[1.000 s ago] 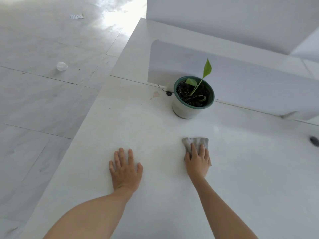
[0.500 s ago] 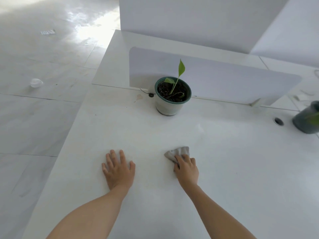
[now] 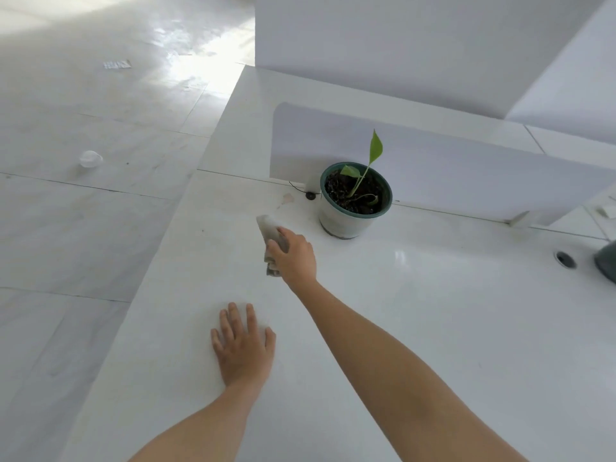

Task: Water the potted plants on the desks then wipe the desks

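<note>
A small green-rimmed pot with one young green shoot stands on the white desk against the low divider panel. My right hand presses a crumpled grey cloth flat on the desk, just left of the pot and below a brownish stain. My left hand lies flat on the desk nearer to me, fingers spread, holding nothing.
A white divider panel runs behind the pot. A dark cable grommet and the edge of a dark green vessel sit at the right. The desk's left edge drops to a tiled floor with a clear cup on it.
My right hand has slid the cloth away from me and to the left, up beside the pot. My left hand has stayed flat on the desk. The view shifted.
</note>
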Demonstrator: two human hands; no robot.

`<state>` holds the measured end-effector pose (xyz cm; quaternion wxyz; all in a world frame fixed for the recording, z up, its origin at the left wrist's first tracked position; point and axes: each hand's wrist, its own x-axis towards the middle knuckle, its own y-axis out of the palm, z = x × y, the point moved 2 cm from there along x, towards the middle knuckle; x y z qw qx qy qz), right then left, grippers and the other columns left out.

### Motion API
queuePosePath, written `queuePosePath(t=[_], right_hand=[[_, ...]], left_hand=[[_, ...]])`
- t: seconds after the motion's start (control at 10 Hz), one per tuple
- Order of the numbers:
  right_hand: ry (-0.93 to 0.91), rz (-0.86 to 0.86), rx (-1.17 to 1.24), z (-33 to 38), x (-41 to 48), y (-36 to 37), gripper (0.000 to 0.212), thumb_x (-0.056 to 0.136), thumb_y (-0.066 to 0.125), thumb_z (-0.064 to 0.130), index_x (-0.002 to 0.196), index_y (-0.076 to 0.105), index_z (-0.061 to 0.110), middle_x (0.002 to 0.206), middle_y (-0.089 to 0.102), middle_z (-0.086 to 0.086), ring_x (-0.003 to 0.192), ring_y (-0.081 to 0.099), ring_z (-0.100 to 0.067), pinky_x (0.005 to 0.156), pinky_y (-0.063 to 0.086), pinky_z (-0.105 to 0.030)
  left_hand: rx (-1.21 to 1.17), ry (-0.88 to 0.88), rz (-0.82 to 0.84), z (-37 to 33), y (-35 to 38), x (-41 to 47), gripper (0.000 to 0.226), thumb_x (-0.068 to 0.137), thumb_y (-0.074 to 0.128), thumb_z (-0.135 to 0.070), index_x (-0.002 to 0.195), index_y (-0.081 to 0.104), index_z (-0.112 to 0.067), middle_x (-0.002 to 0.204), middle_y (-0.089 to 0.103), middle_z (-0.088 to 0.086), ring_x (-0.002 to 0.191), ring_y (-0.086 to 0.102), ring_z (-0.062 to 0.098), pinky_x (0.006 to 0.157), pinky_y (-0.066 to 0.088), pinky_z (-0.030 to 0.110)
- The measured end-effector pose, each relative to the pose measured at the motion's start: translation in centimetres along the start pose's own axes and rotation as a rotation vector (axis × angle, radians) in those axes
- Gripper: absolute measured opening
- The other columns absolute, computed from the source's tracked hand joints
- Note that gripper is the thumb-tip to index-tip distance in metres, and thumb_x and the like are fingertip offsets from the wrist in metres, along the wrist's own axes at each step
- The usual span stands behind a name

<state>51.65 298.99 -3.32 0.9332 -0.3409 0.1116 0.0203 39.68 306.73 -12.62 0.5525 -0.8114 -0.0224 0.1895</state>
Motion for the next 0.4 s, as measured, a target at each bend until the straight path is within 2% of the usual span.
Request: queuePosePath(t=[0.1, 0.2, 0.3, 0.4], right_hand=[[-0.082, 0.305, -0.323, 0.8, 2.1, 2.4, 0.047, 0.093, 0.038, 0.040, 0.137, 0.036, 0.025, 0.138, 0.041, -0.013, 0.124, 0.037, -0.035, 0.096, 0.036, -0.045], [-0.117, 0.477, -0.574, -0.8, 2.7, 4.2, 0.046, 0.093, 0.038, 0.040, 0.136, 0.036, 0.024, 0.144, 0.035, -0.012, 0.128, 0.034, -0.034, 0.100, 0.032, -0.046], [-0.156, 0.497, -0.615, -0.9, 2.0, 3.6, 0.048, 0.094, 0.039, 0.038, 0.138, 0.033, 0.021, 0.143, 0.037, -0.012, 0.127, 0.036, -0.034, 0.100, 0.033, -0.046], [-0.230, 0.354, -0.440, 1.2, 2.1, 0.3, 0.046, 0.093, 0.042, 0.033, 0.136, 0.040, 0.018, 0.139, 0.045, -0.014, 0.123, 0.043, -0.033, 0.099, 0.037, -0.043]], left_hand=[[0.027, 0.022, 0.012, 0.0, 0.3, 0.1, 0.061, 0.074, 0.034, -0.038, 0.116, 0.064, -0.006, 0.124, 0.059, 0.025, 0.111, 0.058, 0.042, 0.092, 0.035, 0.053], [0.078, 0.037, 0.023, 0.0, 0.5, 0.1, 0.061, 0.073, 0.034, -0.038, 0.113, 0.066, -0.006, 0.122, 0.061, 0.024, 0.108, 0.061, 0.041, 0.092, 0.025, 0.048], [0.119, 0.060, 0.029, 0.1, 0.6, 0.4, 0.060, 0.073, 0.034, -0.039, 0.114, 0.066, -0.007, 0.122, 0.061, 0.023, 0.108, 0.061, 0.039, 0.092, 0.025, 0.047], [0.120, 0.070, 0.038, 0.1, 1.0, 0.4, 0.060, 0.072, 0.035, -0.039, 0.112, 0.067, -0.007, 0.120, 0.062, 0.023, 0.107, 0.062, 0.040, 0.091, 0.026, 0.048]])
